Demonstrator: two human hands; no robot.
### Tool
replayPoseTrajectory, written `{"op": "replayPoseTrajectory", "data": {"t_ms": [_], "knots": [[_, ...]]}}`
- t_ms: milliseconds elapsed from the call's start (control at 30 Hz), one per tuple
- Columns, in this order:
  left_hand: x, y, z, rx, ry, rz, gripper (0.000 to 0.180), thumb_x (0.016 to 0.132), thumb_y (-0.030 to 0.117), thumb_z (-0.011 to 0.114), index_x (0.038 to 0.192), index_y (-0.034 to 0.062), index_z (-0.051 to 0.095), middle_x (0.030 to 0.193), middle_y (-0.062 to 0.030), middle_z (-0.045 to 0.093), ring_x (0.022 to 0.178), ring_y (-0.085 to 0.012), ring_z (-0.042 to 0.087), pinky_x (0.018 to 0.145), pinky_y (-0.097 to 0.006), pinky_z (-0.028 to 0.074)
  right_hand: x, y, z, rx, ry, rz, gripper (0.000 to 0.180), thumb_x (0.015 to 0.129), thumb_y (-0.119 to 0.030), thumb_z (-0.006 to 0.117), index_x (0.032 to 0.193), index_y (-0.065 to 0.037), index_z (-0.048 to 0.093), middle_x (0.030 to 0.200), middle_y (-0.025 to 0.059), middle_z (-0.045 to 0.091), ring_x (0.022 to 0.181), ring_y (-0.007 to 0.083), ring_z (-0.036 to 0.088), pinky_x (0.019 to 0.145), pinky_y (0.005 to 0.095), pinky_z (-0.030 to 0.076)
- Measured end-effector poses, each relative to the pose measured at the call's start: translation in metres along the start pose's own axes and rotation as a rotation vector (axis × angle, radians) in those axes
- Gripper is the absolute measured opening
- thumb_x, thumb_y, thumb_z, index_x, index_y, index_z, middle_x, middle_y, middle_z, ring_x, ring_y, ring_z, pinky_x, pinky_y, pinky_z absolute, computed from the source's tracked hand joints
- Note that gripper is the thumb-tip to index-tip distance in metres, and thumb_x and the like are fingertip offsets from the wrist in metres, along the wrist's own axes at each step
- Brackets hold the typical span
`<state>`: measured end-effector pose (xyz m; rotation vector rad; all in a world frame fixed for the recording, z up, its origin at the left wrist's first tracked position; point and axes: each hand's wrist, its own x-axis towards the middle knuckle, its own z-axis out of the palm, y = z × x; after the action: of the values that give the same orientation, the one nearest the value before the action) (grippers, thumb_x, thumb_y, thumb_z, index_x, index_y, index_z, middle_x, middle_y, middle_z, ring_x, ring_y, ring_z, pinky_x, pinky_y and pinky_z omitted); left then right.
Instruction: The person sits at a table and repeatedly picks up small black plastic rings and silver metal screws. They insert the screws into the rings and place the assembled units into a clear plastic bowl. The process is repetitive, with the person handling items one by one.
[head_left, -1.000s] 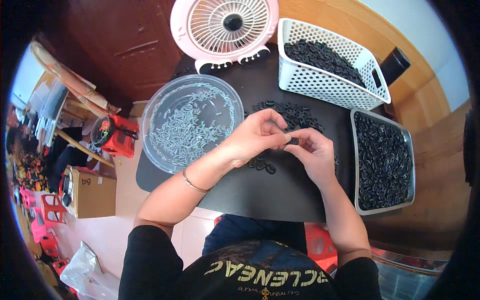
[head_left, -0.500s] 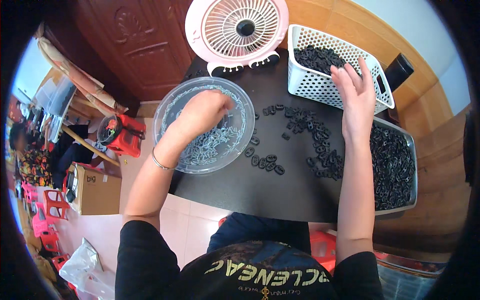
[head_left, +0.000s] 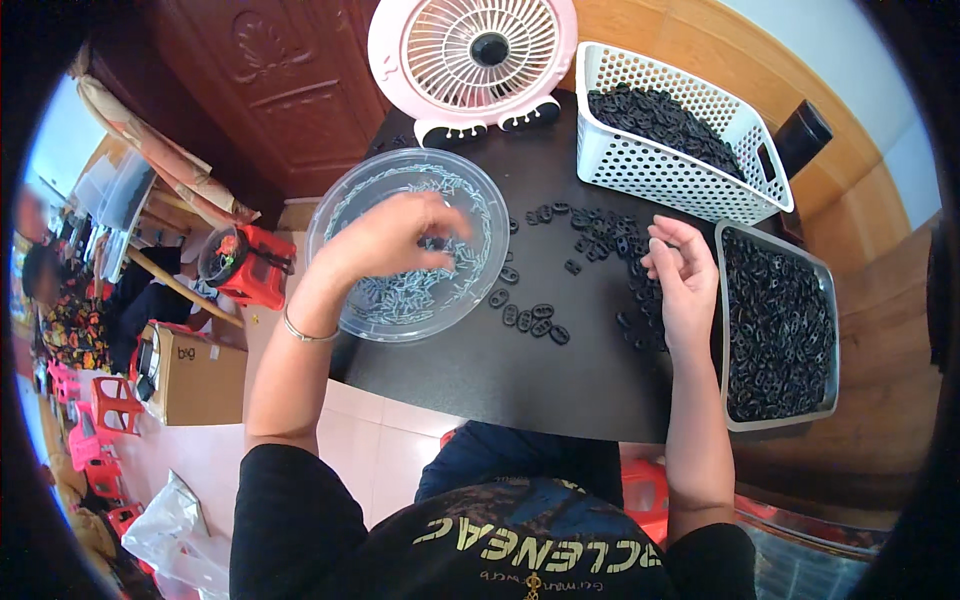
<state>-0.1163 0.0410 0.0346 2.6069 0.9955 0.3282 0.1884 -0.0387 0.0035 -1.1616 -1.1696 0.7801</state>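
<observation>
The left hand [head_left: 395, 235] is over the clear round bowl [head_left: 330, 215]. The bowl sits on the left part of the dark counter [head_left: 520, 375] and has lots of small grey metal bits [head_left: 400, 300] in it. The left fingers [head_left: 445, 215] are bent and bunched close together, dipping down into the bowl. They look a bit blurry, so I cannot tell if they have a metal bit between them.

The right hand [head_left: 685, 280] is on the right part of the counter, just beside the grey tray [head_left: 722, 330]. Its fingers [head_left: 665, 255] curl in toward the thumb, half closed. A small dark thing seems to be at the fingertips, but it is too small to be sure.

Little black oval rings [head_left: 530, 318] lie loose on the counter between the two hands. Some sit in a short row near the bowl, and more are heaped near the right hand.

The grey tray is full of the same black rings. Behind it, at the far right of the counter, stands a white basket [head_left: 650, 165] with holes in its sides. It also has black rings piled inside.

A pink fan [head_left: 470, 60] stands at the far edge of the counter, between the bowl and the basket.

The left wrist has a thin bracelet [head_left: 305, 333] on it. Down on the floor to the left are a brown cardboard box [head_left: 195, 375] and a red stool [head_left: 255, 270].
</observation>
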Motion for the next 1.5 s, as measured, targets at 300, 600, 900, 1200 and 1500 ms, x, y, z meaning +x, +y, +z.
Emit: {"op": "replayPoseTrajectory", "data": {"t_ms": [300,600,900,1200,1500], "knots": [[-0.002,-0.004,-0.002,0.069,0.325,-0.125,0.015,0.068,0.002,0.06,0.083,0.0033,0.06,0.077,-0.0117,0.058,0.07,-0.0239,0.057,0.065,-0.033,0.045,-0.003,0.005,0.0,-0.008,-0.027,0.052,0.015,0.082,-0.004,0.055,0.097,0.0,0.057,0.081,0.0015,0.058,0.063,0.003,0.049,0.057,0.0161,0.04],[-0.006,-0.006,0.001,0.095,0.172,-0.114,0.008,0.068,0.001,0.06,0.076,0.0024,0.06,0.07,-0.011,0.058,0.067,-0.0245,0.058,0.061,-0.032,0.046,-0.005,0.006,0.002,0.007,-0.074,0.039,0.012,0.083,-0.005,0.055,0.093,0.0,0.058,0.074,-0.0007,0.057,0.062,0.0033,0.049,0.057,0.0165,0.039],[-0.006,0.014,0.01,0.159,0.108,-0.121,0.006,0.064,0.007,0.061,0.07,0.0043,0.062,0.074,-0.0131,0.058,0.072,-0.0307,0.057,0.065,-0.039,0.046,-0.006,0.005,0.001,0.013,-0.066,0.023,0.012,0.083,-0.004,0.054,0.093,0.0,0.058,0.074,-0.0006,0.057,0.062,0.0029,0.048,0.057,0.0166,0.04],[-0.006,0.03,0.018,0.255,0.14,-0.148,0.01,0.065,0.005,0.06,0.075,0.0043,0.062,0.076,-0.0106,0.057,0.074,-0.0292,0.057,0.066,-0.038,0.046,-0.005,0.003,0.001,0.014,-0.049,0.036,0.012,0.083,-0.004,0.054,0.093,0.0,0.058,0.073,-0.0012,0.056,0.062,0.0027,0.048,0.057,0.0165,0.039],[-0.005,0.035,0.025,0.377,0.131,-0.195,0.01,0.065,0.006,0.059,0.074,0.0057,0.063,0.074,-0.0102,0.056,0.071,-0.0297,0.058,0.064,-0.039,0.047,-0.005,0.004,0.0,0.008,-0.048,0.026,0.011,0.083,-0.003,0.054,0.092,0.0,0.059,0.073,-0.0012,0.056,0.062,0.0027,0.048,0.057,0.0169,0.04]]}}
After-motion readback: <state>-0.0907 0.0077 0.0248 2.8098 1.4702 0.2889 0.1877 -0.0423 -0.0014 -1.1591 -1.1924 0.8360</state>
